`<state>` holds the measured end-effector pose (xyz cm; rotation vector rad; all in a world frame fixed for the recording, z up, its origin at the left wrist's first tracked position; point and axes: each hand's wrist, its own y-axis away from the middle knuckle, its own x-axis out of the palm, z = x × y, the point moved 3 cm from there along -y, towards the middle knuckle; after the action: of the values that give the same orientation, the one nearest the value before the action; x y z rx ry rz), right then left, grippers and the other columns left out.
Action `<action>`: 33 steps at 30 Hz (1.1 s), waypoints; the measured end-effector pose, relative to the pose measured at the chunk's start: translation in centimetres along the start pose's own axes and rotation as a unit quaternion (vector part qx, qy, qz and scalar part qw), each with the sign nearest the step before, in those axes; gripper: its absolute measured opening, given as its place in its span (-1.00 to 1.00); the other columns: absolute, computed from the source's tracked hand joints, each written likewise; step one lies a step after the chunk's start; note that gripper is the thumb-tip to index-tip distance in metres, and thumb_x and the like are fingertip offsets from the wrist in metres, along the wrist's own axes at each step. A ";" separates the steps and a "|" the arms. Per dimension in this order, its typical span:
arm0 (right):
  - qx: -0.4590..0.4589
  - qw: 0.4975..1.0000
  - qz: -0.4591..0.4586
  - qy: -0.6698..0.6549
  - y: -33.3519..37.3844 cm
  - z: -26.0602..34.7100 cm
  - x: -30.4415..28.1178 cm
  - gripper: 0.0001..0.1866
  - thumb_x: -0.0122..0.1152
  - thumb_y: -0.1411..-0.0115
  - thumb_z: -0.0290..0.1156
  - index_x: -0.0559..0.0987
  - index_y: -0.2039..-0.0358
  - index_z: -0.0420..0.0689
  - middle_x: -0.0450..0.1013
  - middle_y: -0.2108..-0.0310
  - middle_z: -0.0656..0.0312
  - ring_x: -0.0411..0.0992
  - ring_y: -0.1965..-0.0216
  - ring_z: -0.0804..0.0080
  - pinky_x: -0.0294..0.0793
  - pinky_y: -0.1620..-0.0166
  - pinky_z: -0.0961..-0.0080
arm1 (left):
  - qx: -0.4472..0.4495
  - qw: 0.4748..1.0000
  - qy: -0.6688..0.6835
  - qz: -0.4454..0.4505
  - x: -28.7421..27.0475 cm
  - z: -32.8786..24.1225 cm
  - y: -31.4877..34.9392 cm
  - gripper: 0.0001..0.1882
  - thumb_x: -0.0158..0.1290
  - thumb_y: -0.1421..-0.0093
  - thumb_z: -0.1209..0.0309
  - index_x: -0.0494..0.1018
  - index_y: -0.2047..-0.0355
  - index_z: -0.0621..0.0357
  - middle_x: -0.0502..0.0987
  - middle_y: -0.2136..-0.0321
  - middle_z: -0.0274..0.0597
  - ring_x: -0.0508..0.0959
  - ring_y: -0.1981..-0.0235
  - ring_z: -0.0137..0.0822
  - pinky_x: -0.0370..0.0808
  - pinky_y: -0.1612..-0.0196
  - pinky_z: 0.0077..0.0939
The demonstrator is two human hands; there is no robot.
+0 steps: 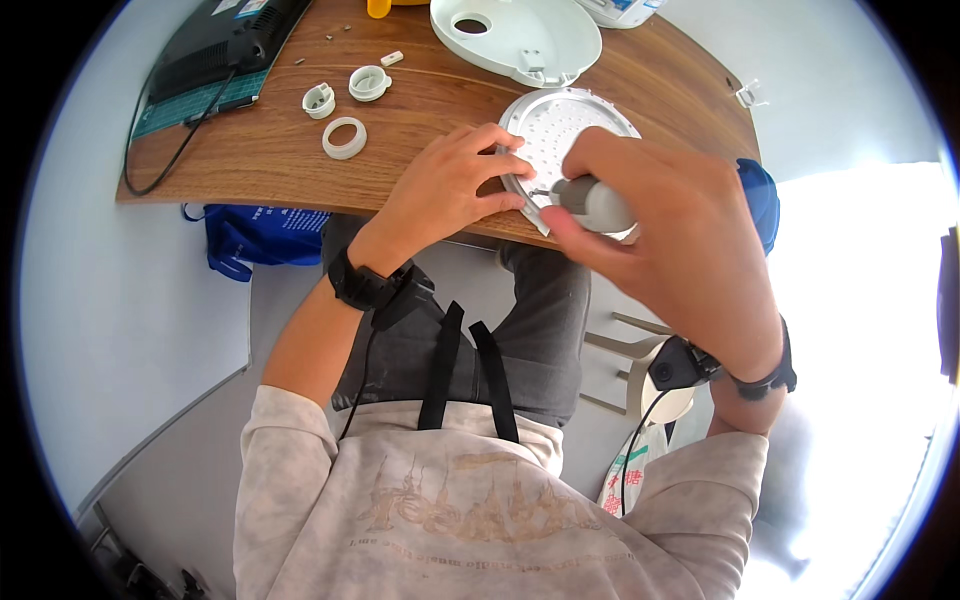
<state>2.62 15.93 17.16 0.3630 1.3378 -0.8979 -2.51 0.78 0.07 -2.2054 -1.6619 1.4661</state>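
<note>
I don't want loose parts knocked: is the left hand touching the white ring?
Apart: the head view shows a strip of wooden tabletop between the left hand and the white ring.

My right hand (670,205) covers back of grey-white tool (598,205) and right part of white perforated disc (560,122). Fingers of my left hand (455,180) hide bit of disc's left rim. Whatever tool tip (540,192) meets: too small to tell. Tiny bits (329,37) on tabletop (250,150) likewise. View's top edge cuts off pale round cover (500,55), yellow thing (378,8), black device (225,45).
</note>
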 end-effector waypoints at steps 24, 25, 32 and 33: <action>0.171 0.982 -0.002 0.085 0.2 -3.4 -1.6 -0.73 0.40 -0.20 -0.28 0.52 0.39 -0.18 0.49 0.53 0.09 0.45 0.53 0.26 0.42 0.38 0.36 | -0.011 0.999 0.031 0.024 0.6 0.6 -0.1 -0.73 0.32 -0.12 0.24 0.66 0.16 -0.09 0.53 -0.01 -0.37 0.51 0.00 -0.20 0.45 -0.07 -0.26; 0.170 0.983 0.002 0.065 0.2 -3.8 -1.8 -0.74 0.40 -0.20 -0.29 0.52 0.38 -0.18 0.50 0.51 0.10 0.46 0.51 0.26 0.43 0.36 0.37 | -0.011 0.999 0.028 0.028 0.5 0.5 -0.2 -0.73 0.32 -0.12 0.24 0.66 0.16 -0.08 0.53 -0.01 -0.36 0.51 -0.01 -0.20 0.46 -0.08 -0.27; 0.127 0.992 0.010 -0.013 1.0 -7.7 -2.1 -0.69 0.37 -0.22 -0.24 0.45 0.22 -0.14 0.47 0.58 0.08 0.44 0.53 0.27 0.40 0.39 0.38 | -0.014 0.999 0.018 0.037 0.5 0.2 -0.3 -0.72 0.34 -0.11 0.24 0.67 0.15 -0.07 0.53 -0.01 -0.35 0.51 -0.04 -0.23 0.48 -0.08 -0.31; 0.116 0.993 0.013 -0.001 1.0 -7.7 -2.1 -0.68 0.37 -0.22 -0.24 0.44 0.21 -0.13 0.46 0.56 0.08 0.44 0.52 0.27 0.39 0.38 0.38 | -0.017 0.999 0.020 0.038 0.5 0.2 -0.3 -0.72 0.34 -0.11 0.24 0.67 0.15 -0.08 0.53 -0.01 -0.35 0.51 -0.04 -0.23 0.48 -0.08 -0.31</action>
<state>-1.80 22.61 17.09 0.5575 1.2267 -1.0348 -2.81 1.15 -0.19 -2.3236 -1.6198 1.4117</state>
